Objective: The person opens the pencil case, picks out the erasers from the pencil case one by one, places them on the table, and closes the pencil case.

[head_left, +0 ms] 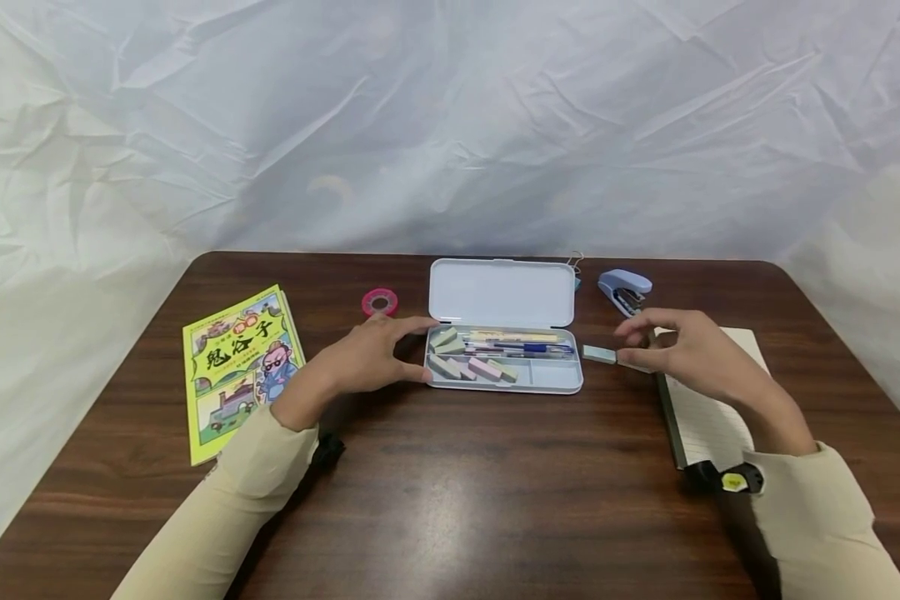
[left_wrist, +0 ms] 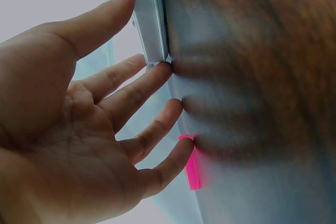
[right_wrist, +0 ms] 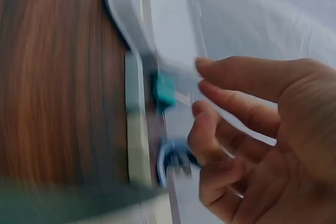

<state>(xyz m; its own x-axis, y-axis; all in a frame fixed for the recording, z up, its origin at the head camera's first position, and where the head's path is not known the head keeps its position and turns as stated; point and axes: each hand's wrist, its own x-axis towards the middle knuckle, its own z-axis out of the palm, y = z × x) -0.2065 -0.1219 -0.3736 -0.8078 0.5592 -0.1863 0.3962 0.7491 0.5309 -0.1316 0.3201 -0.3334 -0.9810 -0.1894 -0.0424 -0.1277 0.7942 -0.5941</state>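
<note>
An open white pencil case [head_left: 559, 381] lies mid-table with its lid [head_left: 501, 292] folded back. It holds several pastel erasers [head_left: 471, 364] and pens [head_left: 521, 342]. My left hand [head_left: 420, 350] touches the case's left end with nearly straight fingers, the thumb at the near corner. In the left wrist view the thumb [left_wrist: 113, 9] lies against the case edge [left_wrist: 148, 19]. My right hand [head_left: 624, 343] hovers with loosely bent fingers just right of a green eraser [head_left: 598, 354] lying on the table. A pale eraser [head_left: 633, 365] lies under its fingertips. It holds nothing.
A pink tape roll [head_left: 379, 302] lies behind my left hand and a yellow comic book [head_left: 240, 371] at the far left. A blue stapler [head_left: 625, 290] and a binder clip [head_left: 576, 267] sit behind the right hand. A lined notebook [head_left: 708, 408] lies under my right wrist.
</note>
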